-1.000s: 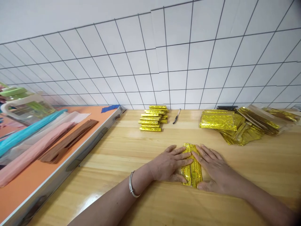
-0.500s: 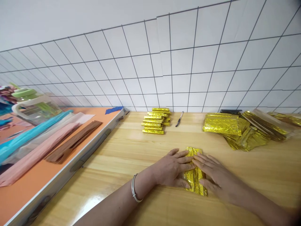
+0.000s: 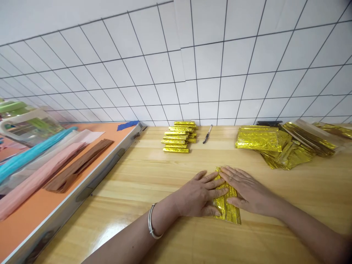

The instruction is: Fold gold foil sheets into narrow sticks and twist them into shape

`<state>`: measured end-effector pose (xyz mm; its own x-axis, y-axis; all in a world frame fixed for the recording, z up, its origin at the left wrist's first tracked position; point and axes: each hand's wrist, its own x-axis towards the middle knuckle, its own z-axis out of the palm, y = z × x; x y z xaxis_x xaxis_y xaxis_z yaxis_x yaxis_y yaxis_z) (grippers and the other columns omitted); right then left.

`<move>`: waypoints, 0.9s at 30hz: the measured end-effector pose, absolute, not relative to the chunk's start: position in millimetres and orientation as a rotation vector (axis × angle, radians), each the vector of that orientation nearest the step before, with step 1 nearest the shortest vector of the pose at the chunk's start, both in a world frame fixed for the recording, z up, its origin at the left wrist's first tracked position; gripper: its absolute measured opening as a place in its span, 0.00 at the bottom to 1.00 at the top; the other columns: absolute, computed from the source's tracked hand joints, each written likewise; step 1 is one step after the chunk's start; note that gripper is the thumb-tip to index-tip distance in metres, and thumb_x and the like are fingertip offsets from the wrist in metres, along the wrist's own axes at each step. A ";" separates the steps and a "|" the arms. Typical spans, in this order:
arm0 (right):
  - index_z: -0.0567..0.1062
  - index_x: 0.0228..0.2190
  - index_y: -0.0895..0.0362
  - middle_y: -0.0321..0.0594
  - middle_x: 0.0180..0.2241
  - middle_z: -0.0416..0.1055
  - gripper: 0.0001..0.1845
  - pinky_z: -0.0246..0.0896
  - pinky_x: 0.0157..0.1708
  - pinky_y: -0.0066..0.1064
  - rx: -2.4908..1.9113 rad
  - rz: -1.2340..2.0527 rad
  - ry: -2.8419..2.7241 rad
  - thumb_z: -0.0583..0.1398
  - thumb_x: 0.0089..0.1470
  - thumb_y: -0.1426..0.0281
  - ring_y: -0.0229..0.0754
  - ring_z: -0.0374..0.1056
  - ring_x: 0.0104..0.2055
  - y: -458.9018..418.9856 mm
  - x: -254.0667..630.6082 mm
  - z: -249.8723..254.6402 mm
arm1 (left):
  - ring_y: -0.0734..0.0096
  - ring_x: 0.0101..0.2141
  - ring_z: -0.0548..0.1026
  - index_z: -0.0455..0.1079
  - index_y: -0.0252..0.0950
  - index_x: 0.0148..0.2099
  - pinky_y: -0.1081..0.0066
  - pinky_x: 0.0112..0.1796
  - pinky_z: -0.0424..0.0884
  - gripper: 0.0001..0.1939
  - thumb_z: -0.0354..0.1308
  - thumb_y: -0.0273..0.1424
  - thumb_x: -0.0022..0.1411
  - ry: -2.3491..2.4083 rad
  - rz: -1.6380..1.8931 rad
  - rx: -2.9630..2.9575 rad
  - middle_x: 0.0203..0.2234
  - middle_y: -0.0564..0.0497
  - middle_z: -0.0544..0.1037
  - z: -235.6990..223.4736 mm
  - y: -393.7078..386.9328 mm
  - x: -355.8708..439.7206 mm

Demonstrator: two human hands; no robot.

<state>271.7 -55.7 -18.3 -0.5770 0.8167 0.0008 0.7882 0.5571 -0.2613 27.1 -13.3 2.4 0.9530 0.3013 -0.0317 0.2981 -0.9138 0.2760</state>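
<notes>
A folded strip of gold foil paper (image 3: 227,209) lies on the wooden table (image 3: 154,176) in front of me. My left hand (image 3: 199,194) rests flat on its left side, fingers stretched out over the foil. A silver bangle (image 3: 151,223) circles that wrist. My right hand (image 3: 244,189) lies flat across the strip's upper right part, fingers spread and pressing down. Neither hand grips anything.
A stack of folded gold strips (image 3: 178,137) stands at the back centre, a pen (image 3: 207,134) beside it. A pile of gold foil sheets (image 3: 277,145) lies at the back right. Left is an orange board (image 3: 41,205) with pink, brown and blue paper bundles and a clear jug (image 3: 27,124).
My right hand has slid up and leftward over the foil strip, which now lies slightly turned. My left hand has stayed on its left side.
</notes>
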 end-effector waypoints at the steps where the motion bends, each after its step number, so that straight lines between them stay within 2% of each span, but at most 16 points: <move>1: 0.42 0.63 0.54 0.42 0.65 0.38 0.41 0.39 0.61 0.45 -1.379 0.346 -2.661 0.53 0.55 0.55 0.49 0.36 0.65 -56.6 271.6 -18.8 | 0.57 0.63 0.39 0.42 0.46 0.66 0.53 0.59 0.39 0.34 0.43 0.52 0.61 0.456 0.010 2.829 0.64 0.54 0.43 3.6 -15.2 26.8; 8: 0.42 0.63 0.55 0.45 0.65 0.37 0.42 0.37 0.61 0.46 -1.355 0.350 -2.698 0.51 0.54 0.51 0.51 0.35 0.65 -54.9 271.7 -19.6 | 0.63 0.62 0.48 0.43 0.39 0.66 0.56 0.60 0.39 0.28 0.40 0.42 0.67 0.509 -0.017 2.860 0.62 0.48 0.51 7.4 -34.6 28.5; 14: 0.43 0.63 0.56 0.45 0.65 0.37 0.43 0.37 0.61 0.46 -1.359 0.337 -2.718 0.51 0.54 0.49 0.50 0.35 0.65 -54.8 272.5 -20.8 | 0.63 0.62 0.48 0.45 0.31 0.65 0.62 0.60 0.45 0.26 0.39 0.35 0.68 0.523 -0.018 2.952 0.62 0.44 0.50 -1.6 -44.2 31.5; 22: 0.41 0.63 0.55 0.45 0.65 0.37 0.42 0.38 0.61 0.46 -1.340 0.309 -2.710 0.50 0.55 0.49 0.50 0.35 0.65 -53.9 273.2 -22.6 | 0.60 0.61 0.50 0.48 0.29 0.64 0.61 0.59 0.50 0.25 0.39 0.30 0.67 0.524 0.038 3.026 0.61 0.41 0.53 -8.3 -58.4 30.0; 27: 0.40 0.63 0.55 0.45 0.65 0.36 0.45 0.39 0.60 0.46 -1.329 0.345 -2.706 0.51 0.53 0.47 0.51 0.35 0.65 -54.0 274.2 -21.0 | 0.63 0.60 0.55 0.54 0.31 0.61 0.64 0.59 0.52 0.21 0.40 0.30 0.68 0.557 0.145 3.065 0.60 0.44 0.58 -10.0 -67.6 29.6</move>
